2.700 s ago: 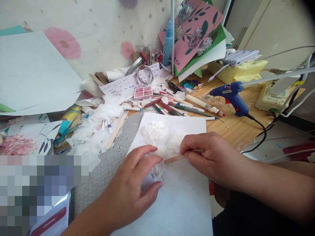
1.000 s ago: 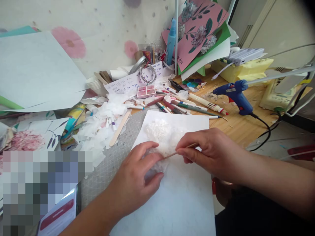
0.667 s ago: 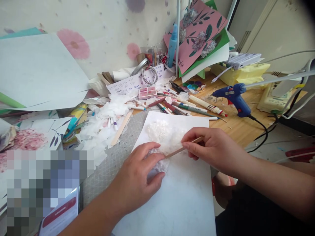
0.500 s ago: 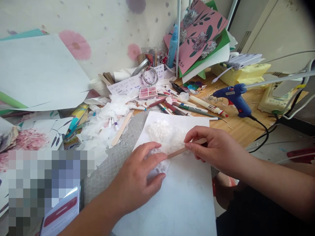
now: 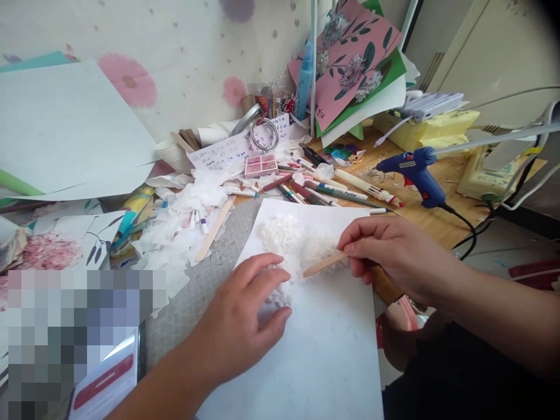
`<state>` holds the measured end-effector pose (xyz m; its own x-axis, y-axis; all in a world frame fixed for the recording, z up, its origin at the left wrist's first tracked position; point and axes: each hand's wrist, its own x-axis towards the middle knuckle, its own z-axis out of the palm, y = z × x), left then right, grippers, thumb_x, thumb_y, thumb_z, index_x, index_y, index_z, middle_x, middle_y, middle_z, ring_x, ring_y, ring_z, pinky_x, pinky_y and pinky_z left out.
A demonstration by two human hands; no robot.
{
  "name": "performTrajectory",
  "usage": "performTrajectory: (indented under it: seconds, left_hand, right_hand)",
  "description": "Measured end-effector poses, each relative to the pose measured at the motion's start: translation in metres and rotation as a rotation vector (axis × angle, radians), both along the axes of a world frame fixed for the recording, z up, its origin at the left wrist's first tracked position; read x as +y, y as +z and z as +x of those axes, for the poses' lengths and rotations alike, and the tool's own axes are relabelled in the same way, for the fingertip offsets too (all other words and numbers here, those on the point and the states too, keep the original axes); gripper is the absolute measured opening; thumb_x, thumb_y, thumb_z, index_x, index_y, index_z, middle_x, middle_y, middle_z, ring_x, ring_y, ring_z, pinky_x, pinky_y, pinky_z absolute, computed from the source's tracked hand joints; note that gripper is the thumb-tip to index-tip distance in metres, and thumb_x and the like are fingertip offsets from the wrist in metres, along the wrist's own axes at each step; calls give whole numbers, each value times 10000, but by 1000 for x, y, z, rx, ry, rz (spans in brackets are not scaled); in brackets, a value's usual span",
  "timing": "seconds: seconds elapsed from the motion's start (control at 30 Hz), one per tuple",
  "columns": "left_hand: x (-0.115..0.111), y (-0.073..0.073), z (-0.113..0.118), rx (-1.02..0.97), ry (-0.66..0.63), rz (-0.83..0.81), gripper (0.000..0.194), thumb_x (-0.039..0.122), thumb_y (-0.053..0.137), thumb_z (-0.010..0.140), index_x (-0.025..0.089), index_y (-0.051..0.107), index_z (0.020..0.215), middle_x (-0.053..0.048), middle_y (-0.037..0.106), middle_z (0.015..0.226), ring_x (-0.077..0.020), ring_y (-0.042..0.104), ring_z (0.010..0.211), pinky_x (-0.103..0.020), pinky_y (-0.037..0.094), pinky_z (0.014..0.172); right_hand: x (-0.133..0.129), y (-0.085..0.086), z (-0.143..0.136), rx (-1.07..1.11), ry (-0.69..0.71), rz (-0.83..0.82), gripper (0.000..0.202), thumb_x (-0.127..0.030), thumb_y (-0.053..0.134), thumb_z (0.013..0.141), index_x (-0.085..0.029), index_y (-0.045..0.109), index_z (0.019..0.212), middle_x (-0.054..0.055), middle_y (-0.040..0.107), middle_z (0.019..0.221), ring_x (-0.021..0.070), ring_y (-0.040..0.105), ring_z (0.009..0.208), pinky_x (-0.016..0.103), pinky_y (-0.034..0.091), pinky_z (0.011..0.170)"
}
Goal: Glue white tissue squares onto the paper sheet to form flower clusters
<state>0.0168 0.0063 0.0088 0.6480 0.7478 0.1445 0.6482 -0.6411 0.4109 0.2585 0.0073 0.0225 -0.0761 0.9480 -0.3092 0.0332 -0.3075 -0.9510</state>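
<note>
A flat wooden craft stick [image 5: 324, 264] is pinched between the thumb and fingers of my right hand [image 5: 385, 254]; its free end points left, over the paper. My left hand [image 5: 247, 315] lies with fingers apart at the lower left of the white fluffy paper flowers, partly covering one flower [image 5: 279, 296]. Another ruffled white flower [image 5: 282, 234] shows above it, and a third flower [image 5: 321, 246] lies near the stick. All three sit on a white sheet of paper [image 5: 306, 356]. Whether my left fingertips press on the covered flower, I cannot tell.
Torn white tissue [image 5: 175, 233] and a second craft stick [image 5: 215, 229] lie left on the grey cutting mat [image 5: 184, 309]. Behind are scattered markers [image 5: 345, 189] and a pink palette [image 5: 261, 165]. A blue glue gun [image 5: 413, 172] with cable stands right. A phone [image 5: 105, 379] lies lower left.
My right hand has drawn the craft stick slightly right and up, away from my left fingers. My left hand has stayed nearly in place. The view has shifted a little.
</note>
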Motion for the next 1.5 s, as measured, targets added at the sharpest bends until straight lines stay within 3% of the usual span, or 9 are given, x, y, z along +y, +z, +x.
performTrajectory:
  seconds: [0.23,0.5,0.83,1.0,1.2,1.5]
  left_hand:
    - [-2,2,-1,26,-6,-15,252,165,528,801,248,579,1034,-70,416,1310,-249,441,1182,-426,443,956]
    - [-5,1,5,134,-39,5,323,168,545,800,278,572,1103,-64,370,1351,-274,389,1222,-480,408,989]
    - [-4,-5,7,74,-10,39,240,96,431,849,249,611,894,-45,421,1255,-224,461,1119,-379,470,866]
    - [-3,-7,3,76,-7,36,243,106,412,855,249,606,882,-39,390,1280,-211,486,1088,-367,465,852]
    - [-3,-6,4,72,2,40,238,114,411,857,250,605,876,-39,397,1276,-203,494,1077,-361,460,846]
    - [-3,-6,4,51,5,38,209,116,440,847,241,596,907,-52,412,1265,-216,490,1101,-366,460,859]
  right_hand:
    - [-3,2,13,36,-54,43,10,-169,588,685,-165,595,680,9,579,480,100,491,425,218,392,431]
    - [-9,0,27,-246,122,78,36,-210,617,716,-216,611,751,-11,636,594,122,599,554,200,429,497]
    - [-12,-2,18,-238,117,106,62,-238,605,703,-229,606,764,-7,640,605,140,583,564,224,406,468]
    - [-14,-9,15,-262,160,139,72,-264,594,737,-231,614,797,-9,647,637,139,584,571,216,371,436]
    - [-12,-12,11,-343,174,248,54,-240,580,765,-224,628,783,-23,679,674,134,639,636,217,457,555]
    - [-16,-17,3,-485,239,213,127,-190,564,751,-248,676,767,-42,687,666,116,622,609,207,445,537]
